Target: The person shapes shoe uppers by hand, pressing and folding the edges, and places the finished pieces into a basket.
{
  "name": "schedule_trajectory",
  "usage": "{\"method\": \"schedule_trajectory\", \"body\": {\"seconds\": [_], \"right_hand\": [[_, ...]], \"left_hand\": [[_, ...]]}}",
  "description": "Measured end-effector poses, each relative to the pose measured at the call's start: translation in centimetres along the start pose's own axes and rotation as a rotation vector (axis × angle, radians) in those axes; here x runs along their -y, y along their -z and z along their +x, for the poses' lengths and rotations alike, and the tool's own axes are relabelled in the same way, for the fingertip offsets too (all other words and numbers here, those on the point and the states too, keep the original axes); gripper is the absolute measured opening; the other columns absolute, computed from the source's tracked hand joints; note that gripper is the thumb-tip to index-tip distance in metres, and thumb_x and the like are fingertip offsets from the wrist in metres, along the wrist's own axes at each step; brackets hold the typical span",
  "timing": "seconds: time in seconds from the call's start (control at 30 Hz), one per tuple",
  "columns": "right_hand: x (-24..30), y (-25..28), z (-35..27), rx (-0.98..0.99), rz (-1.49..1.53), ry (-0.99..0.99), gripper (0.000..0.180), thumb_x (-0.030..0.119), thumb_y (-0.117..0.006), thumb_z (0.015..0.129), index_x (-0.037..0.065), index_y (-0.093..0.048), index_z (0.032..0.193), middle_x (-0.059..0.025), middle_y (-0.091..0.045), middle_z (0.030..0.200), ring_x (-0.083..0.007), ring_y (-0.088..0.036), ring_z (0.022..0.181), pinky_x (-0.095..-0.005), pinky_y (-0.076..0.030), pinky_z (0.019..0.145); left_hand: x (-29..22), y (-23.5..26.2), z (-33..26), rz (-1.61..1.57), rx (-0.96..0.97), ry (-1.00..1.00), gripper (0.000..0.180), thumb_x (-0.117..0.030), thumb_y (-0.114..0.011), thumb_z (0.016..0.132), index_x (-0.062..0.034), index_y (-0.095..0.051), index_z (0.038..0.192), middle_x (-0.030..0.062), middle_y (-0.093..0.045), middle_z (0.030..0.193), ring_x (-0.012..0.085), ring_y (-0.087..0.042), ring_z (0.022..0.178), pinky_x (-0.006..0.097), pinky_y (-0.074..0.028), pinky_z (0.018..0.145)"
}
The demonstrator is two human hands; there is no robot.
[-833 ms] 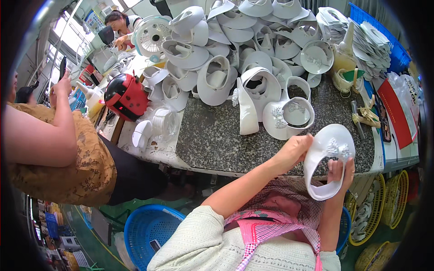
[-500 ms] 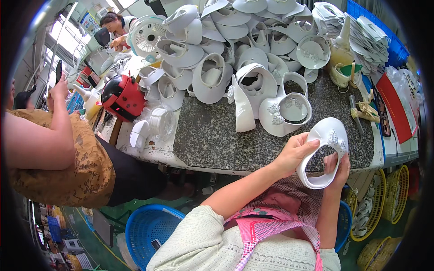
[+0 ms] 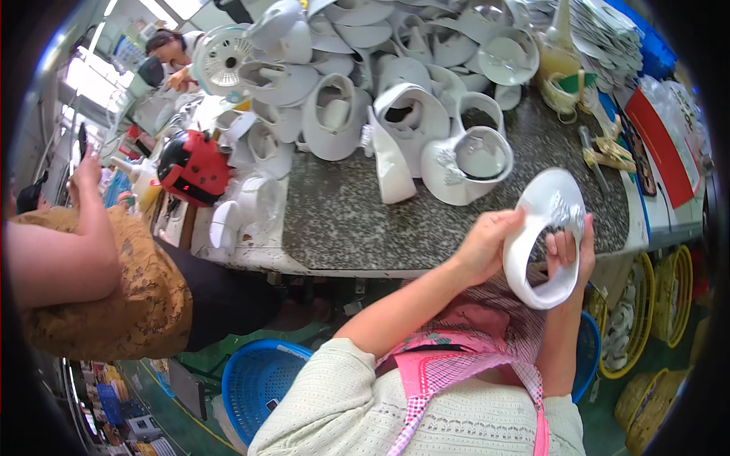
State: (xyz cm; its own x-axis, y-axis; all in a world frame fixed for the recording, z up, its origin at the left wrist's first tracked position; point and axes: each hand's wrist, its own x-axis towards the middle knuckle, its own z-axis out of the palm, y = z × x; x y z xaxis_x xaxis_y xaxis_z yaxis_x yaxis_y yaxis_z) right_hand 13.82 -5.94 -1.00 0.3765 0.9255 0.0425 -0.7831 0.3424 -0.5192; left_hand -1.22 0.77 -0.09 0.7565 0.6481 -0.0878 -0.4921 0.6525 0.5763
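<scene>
A flat red rectangular package (image 3: 660,144) is lying at the right end of the counter (image 3: 342,220), with a blue crate (image 3: 635,38) sitting beyond it in the far right corner. Both hands are clamping a white ring-shaped plastic shell (image 3: 541,239), which is hanging just off the counter's near edge toward its right end; its long axis is running upright, tilted slightly, with the open middle facing the person. The left hand (image 3: 487,243) is gripping the ring's left rim, while the right hand (image 3: 570,254) is curling its fingers through the opening. A heap of white plastic housings (image 3: 395,99) is crowding the counter's far side, and a red and black ladybird-shaped object (image 3: 194,167) is sitting at its left end. A blue basket (image 3: 258,384) is standing on the floor below.
</scene>
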Motion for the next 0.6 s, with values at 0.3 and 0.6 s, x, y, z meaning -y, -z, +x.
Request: {"method": "schedule_trajectory", "body": {"seconds": [0.3, 0.6], "right_hand": [[-2.1, 1.4, 2.0, 0.053, 0.145, -0.075, 0.037, 0.038, -0.032, 0.094, 0.008, -0.052, 0.085, 0.0047, -0.025, 0.043, -0.0078, -0.025, 0.037, -0.0253, -0.031, 0.052], [-2.6, 0.4, 0.2, 0.253, 0.44, -0.119, 0.077, 0.07, -0.031, 0.077, 0.007, -0.053, 0.115, -0.0016, -0.05, 0.069, -0.0154, -0.043, 0.066, -0.0333, -0.037, 0.069]], "left_hand": [[-1.3, 0.3, -0.9, -0.167, 0.202, -0.05, 0.034, -0.003, -0.056, 0.081, 0.0065, -0.047, 0.112, 0.0131, -0.057, 0.105, 0.0187, -0.057, 0.096, 0.033, -0.044, 0.088], [-0.2, 0.0, 0.0, -0.462, 0.22, -0.063, 0.031, -0.01, -0.042, 0.09, 0.0012, -0.042, 0.118, 0.011, -0.055, 0.102, 0.0227, -0.055, 0.093, 0.035, -0.047, 0.08]]}}
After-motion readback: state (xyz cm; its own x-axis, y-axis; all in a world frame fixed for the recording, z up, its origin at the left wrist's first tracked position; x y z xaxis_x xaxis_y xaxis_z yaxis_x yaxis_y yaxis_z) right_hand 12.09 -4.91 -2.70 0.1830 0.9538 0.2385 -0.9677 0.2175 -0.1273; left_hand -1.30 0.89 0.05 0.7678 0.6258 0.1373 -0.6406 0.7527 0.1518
